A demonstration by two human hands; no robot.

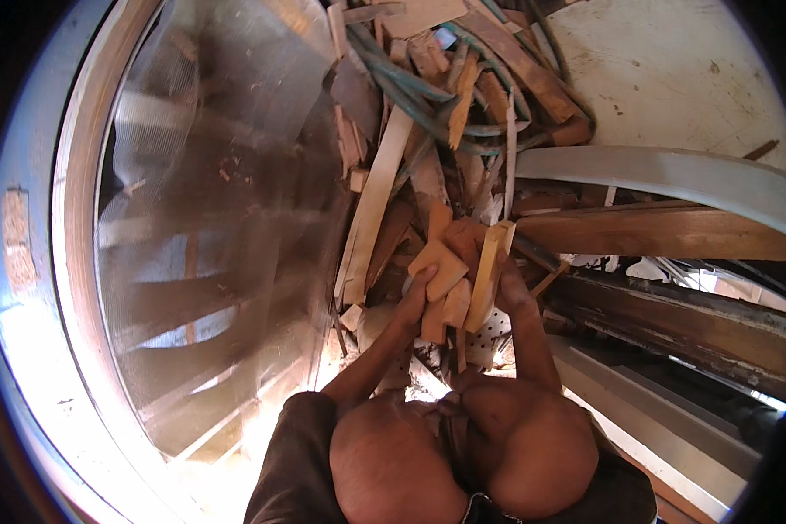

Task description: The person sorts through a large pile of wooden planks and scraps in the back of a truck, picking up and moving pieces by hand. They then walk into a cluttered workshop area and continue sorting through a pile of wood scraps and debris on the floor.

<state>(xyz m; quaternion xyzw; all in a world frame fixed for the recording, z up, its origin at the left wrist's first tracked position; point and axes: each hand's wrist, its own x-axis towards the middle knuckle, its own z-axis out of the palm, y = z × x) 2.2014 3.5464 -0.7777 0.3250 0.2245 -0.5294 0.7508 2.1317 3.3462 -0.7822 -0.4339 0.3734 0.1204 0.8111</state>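
Note:
Just above my knees, my left hand point(417, 295) is closed on a small squarish wood block point(440, 269), the thumb along its lower left side. My right hand point(513, 290) grips a longer light wood piece point(489, 278) that stands nearly upright, its fingers mostly hidden behind it. Between and below the two hands are more short wood blocks point(457, 303); whether they are held or lie on the pile, I cannot tell. A reddish-brown block point(465, 237) shows just behind.
A mesh screen point(227, 192) fills the left side. Ahead lies a heap of scrap wood with a greenish hose point(402, 74) and a long pale board point(377, 205). Timber beams point(655, 229) run along the right, below a pale panel point(672, 79).

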